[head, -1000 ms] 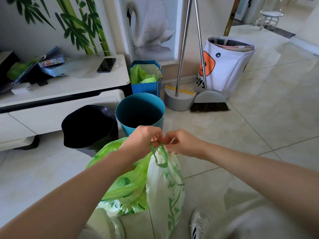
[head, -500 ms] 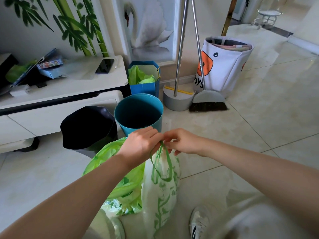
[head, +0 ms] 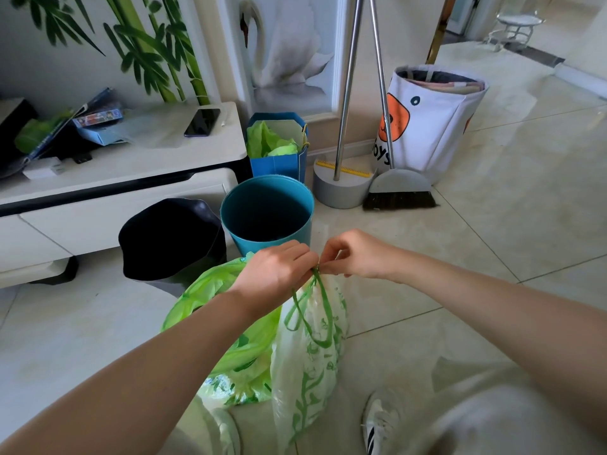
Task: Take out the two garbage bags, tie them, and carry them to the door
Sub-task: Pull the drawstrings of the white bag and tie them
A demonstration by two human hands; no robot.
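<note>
In the head view, both hands meet above a white garbage bag (head: 307, 366) that stands on the tiled floor (head: 492, 257), between the person's feet. This bag is thin and half transparent, with a green leaf and vine pattern printed on it. Its mouth is gathered together at the top, and green drawstring loops (head: 308, 318) hang down from the gathered point over the front of the bag. The left hand (head: 274, 274) has its fingers curled and pinches the drawstring at the top of the bag. The right hand (head: 356, 254) pinches the same string from the other side with thumb and forefinger; its other fingers are bent. The fingertips of the two hands touch or almost touch at the knot place.

Just to the left of the white bag, touching it, lies a second garbage bag (head: 210, 297), bright green and shiny. Its mouth is open, and the left forearm covers part of it. Low on this bag a white area with green print shows.

Behind the bags a teal bin (head: 267, 215) and a black bin (head: 170, 238) stand on the floor side by side, in front of a white cabinet (head: 115, 205). A phone (head: 202, 122) lies near the right edge of the cabinet top. A blue paper bag (head: 279, 159) with green bags inside stands behind the teal bin. To the right are a broom with dustpan (head: 399, 192) and a white toy basket (head: 433, 123). A white shoe (head: 377, 425) shows at the bottom edge.
</note>
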